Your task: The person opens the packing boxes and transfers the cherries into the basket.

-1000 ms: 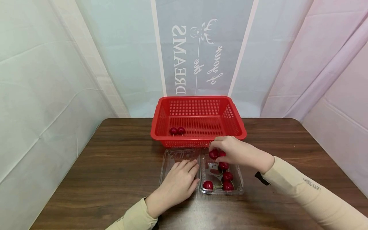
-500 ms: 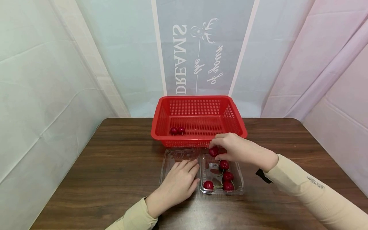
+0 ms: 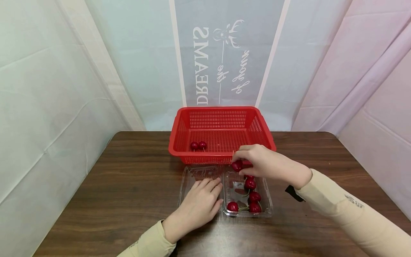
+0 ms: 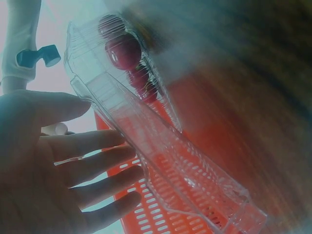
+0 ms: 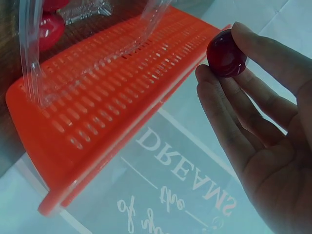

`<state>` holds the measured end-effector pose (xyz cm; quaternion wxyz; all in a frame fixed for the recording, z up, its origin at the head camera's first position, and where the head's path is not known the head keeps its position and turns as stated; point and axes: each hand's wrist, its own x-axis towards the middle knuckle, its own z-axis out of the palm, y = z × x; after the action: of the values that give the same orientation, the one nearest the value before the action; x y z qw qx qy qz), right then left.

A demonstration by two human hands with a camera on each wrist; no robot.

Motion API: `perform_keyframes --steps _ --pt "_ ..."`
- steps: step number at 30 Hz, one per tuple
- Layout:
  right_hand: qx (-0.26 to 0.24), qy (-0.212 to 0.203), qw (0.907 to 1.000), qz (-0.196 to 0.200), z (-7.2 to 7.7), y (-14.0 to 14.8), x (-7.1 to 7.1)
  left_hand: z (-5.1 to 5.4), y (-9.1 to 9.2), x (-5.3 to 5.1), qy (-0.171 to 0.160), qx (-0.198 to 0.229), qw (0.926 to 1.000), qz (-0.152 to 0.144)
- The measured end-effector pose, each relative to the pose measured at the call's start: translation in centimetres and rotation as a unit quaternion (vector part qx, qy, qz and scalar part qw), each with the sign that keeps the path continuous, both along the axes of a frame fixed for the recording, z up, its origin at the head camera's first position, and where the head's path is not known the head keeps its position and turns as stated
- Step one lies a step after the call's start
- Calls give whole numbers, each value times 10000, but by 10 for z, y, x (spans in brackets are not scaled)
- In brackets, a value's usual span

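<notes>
In the head view my right hand (image 3: 261,162) pinches a cherry (image 3: 237,165) between thumb and fingertips, above the far end of a clear plastic clamshell box (image 3: 268,210). The right wrist view shows the same cherry (image 5: 226,54) at the fingertips. Several stemmed cherries lie in the box's right half, mostly along its right side, with one cherry (image 3: 232,206) at the near left corner. My left hand (image 3: 198,205) rests on the box's open lid (image 3: 183,185), fingers extended. In the left wrist view those fingers lie straight along the lid's edge (image 4: 146,161).
A red perforated basket (image 3: 221,155) stands directly behind the box, with two cherries (image 3: 198,145) on its floor at the near left. Both sit on a brown wood-grain table (image 3: 138,189). A printed cloth (image 3: 224,53) hangs behind, and pale cloth flanks the sides.
My right hand has lifted the pinched cherry slightly up and toward the basket, away from the other cherries in the box. The left hand stays in place on the lid.
</notes>
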<state>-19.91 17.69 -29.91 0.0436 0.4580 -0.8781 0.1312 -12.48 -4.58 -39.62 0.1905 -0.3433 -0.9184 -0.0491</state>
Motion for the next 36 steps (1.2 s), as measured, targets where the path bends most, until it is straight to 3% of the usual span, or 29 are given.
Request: perform_keyframes --steps 7,17,36 --pt "2 224 9997 20 4 1 -11 0 0 0 -15 1 10000 8" --pt "-71 238 9997 12 8 0 -23 2 0 0 -75 -21 10000 39" --pt "44 7 9993 -369 11 -8 -44 1 0 0 -121 4 9999 51"
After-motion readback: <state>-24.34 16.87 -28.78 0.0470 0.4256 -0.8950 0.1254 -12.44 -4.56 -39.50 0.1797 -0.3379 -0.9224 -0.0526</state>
